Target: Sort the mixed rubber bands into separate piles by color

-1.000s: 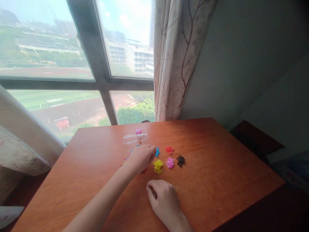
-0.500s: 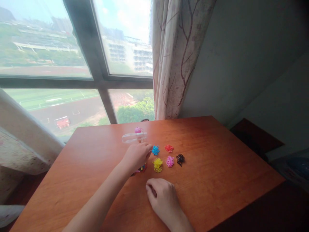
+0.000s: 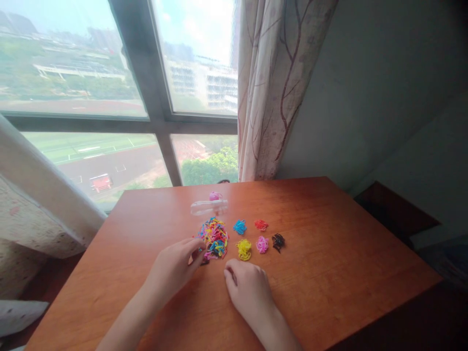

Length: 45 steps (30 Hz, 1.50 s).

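At the near left edge of a mixed heap of small coloured rubber bands (image 3: 215,236) is my left hand (image 3: 177,263). Its thumb and fingers curl together at the bands; whatever lies between the fingertips is too small to make out. My right hand (image 3: 250,285) rests on the table in a loose fist, with no object visible in it. Beyond it lie separate little piles of bands: yellow (image 3: 243,249), pink (image 3: 262,244), black (image 3: 278,241), blue (image 3: 240,226) and red (image 3: 261,224).
Behind the heap lies a clear, transparent elongated item (image 3: 208,207), with a small purple object (image 3: 214,196) just past it. The wooden table (image 3: 329,253) reaches toward a window and a patterned curtain (image 3: 268,97). A wall stands to the right.
My left hand has drawn back from the blue pile, down and left to the mixed heap, uncovering it. My right hand stays in nearly the same place; the view has shifted slightly.
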Each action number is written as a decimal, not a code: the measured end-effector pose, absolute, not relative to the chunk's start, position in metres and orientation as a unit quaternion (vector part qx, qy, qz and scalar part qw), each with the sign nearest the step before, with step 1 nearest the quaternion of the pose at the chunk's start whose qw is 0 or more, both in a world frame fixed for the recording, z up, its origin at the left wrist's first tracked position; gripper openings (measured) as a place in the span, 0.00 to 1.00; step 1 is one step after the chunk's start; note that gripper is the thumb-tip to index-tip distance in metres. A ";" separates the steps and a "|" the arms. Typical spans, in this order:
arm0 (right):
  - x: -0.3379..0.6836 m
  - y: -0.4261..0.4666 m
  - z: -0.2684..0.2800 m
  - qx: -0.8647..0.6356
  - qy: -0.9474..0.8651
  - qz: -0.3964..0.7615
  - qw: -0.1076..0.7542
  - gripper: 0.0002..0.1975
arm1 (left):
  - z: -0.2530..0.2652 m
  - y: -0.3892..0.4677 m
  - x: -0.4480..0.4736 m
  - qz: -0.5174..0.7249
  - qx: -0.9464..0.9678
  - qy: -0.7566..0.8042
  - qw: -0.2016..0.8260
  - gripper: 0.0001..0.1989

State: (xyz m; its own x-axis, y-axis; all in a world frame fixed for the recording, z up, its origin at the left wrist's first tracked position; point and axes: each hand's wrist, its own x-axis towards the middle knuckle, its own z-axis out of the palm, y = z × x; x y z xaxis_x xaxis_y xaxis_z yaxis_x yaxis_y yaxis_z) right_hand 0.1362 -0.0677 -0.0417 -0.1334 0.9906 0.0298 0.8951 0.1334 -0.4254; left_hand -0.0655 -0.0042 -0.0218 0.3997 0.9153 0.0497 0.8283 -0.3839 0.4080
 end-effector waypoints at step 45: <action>0.229 0.006 -0.001 -0.774 -0.631 0.038 0.037 0.09 | -0.027 -0.018 -0.062 0.133 0.830 0.497 0.216 0.11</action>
